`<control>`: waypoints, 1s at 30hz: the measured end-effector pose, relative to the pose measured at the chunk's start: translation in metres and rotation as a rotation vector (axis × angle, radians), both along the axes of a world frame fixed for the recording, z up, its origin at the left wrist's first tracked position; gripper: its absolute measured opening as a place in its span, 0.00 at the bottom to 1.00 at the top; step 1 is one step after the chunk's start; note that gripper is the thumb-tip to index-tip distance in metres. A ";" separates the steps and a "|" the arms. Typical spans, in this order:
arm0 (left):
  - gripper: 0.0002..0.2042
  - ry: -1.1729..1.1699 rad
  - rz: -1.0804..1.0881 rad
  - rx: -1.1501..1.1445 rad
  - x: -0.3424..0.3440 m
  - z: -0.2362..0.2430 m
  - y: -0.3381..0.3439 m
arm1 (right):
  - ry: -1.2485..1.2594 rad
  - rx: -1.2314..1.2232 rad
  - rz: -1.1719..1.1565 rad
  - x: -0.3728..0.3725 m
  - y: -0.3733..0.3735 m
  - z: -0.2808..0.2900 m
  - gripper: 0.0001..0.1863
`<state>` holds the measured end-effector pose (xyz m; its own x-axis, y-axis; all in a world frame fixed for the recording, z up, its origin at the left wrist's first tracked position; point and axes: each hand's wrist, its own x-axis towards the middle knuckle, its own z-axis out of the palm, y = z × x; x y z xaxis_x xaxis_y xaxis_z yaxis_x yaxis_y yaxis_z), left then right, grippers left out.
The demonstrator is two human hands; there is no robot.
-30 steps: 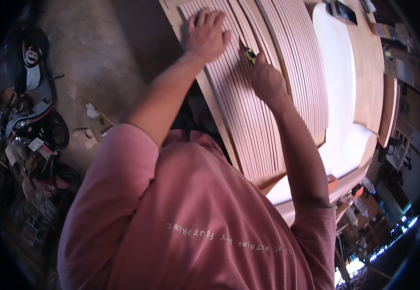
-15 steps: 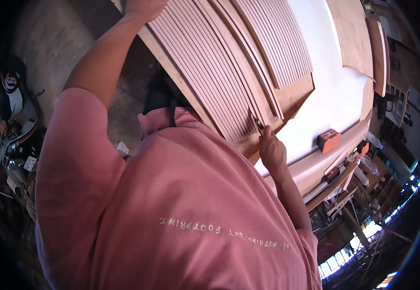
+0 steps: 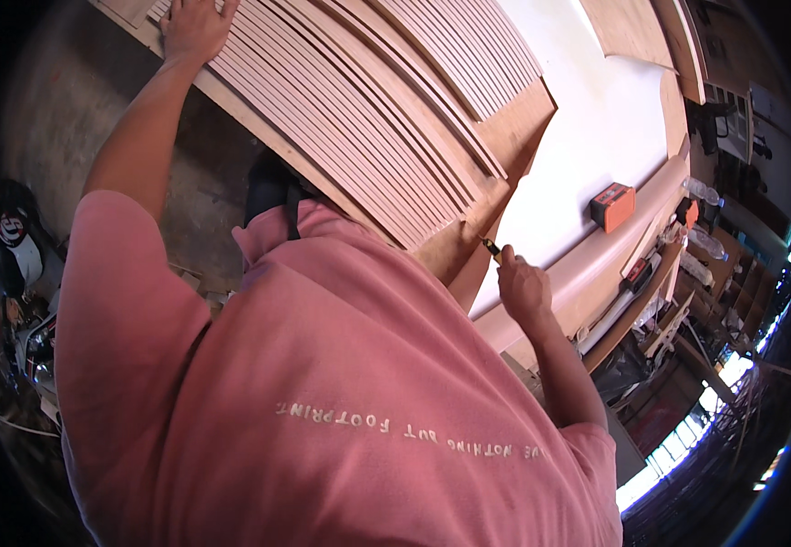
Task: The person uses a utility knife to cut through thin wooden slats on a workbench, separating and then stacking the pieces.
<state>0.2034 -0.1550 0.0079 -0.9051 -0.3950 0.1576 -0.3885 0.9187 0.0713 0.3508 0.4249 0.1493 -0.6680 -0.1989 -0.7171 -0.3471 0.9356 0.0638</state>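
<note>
My left hand (image 3: 195, 32) lies on the grooved wooden panel (image 3: 323, 118) at the upper left, fingers spread near its outer edge. My right hand (image 3: 523, 287) is closed around a yellow-and-black utility knife (image 3: 492, 251), whose tip is just past the panel's near right end, over a bare strip of brown board (image 3: 455, 246). Long narrow slats (image 3: 436, 100) run between this panel and a second grooved panel (image 3: 487, 50). I cannot tell if the blade touches anything.
A white surface (image 3: 587, 118) spreads beyond the panels, with an orange-and-black box (image 3: 612, 207) near a pale rolled edge (image 3: 550, 283). Plywood pieces (image 3: 632, 27) lie at the far right; bottles (image 3: 705, 242) and clutter sit beyond. A motorcycle (image 3: 17, 237) stands at left.
My right hand has drawn the knife along the panel toward me to beyond its end. The view has shifted, with my left hand now farther left in the picture, still on the panel.
</note>
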 end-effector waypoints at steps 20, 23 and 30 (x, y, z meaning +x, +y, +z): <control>0.32 -0.087 -0.027 -0.101 0.000 -0.022 -0.024 | 0.461 -0.549 -0.214 -0.104 -0.174 -0.110 0.27; 0.31 -0.070 -0.033 -0.042 0.001 -0.018 -0.022 | 0.478 -0.588 -0.038 -0.103 -0.174 -0.110 0.25; 0.32 0.035 -0.058 0.019 0.004 -0.017 -0.023 | 0.518 -0.601 0.067 -0.112 -0.175 -0.119 0.18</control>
